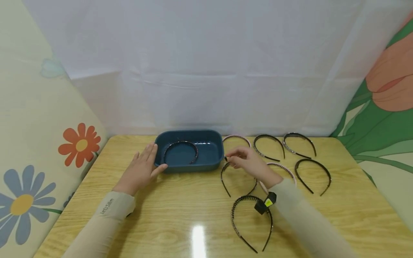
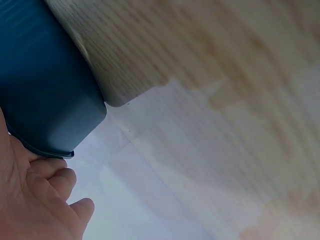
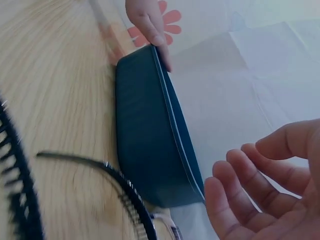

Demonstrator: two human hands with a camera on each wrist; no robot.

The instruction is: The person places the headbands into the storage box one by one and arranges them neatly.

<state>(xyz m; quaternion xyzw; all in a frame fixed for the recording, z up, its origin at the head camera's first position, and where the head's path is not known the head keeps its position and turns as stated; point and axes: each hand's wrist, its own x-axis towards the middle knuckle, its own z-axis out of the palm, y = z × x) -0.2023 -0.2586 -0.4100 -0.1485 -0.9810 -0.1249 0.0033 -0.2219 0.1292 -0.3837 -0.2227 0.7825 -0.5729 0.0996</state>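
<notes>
A dark blue rectangular bin (image 1: 190, 168) stands near the table's back edge, with one dark, sparkly headband (image 1: 182, 142) lying inside. My left hand (image 1: 138, 171) rests against the bin's left end, fingers straight along the rim and thumb over the front corner. Just off the opposite end hovers my right hand (image 1: 244, 162), its fingertips close to the rim. The right wrist view shows those fingers (image 3: 245, 170) loosely bent with nothing between them. Below this hand a black toothed headband (image 3: 131, 192) lies beside the bin's wall.
Right of the bin lie several headbands: a pink one (image 1: 237, 136) at the back, another pink one (image 1: 285, 168) partly under my right forearm, and black ones such as this headband (image 1: 326, 172). A dark beaded headband (image 1: 233, 215) is nearest the front. White cloth (image 1: 193, 79) hangs behind the table.
</notes>
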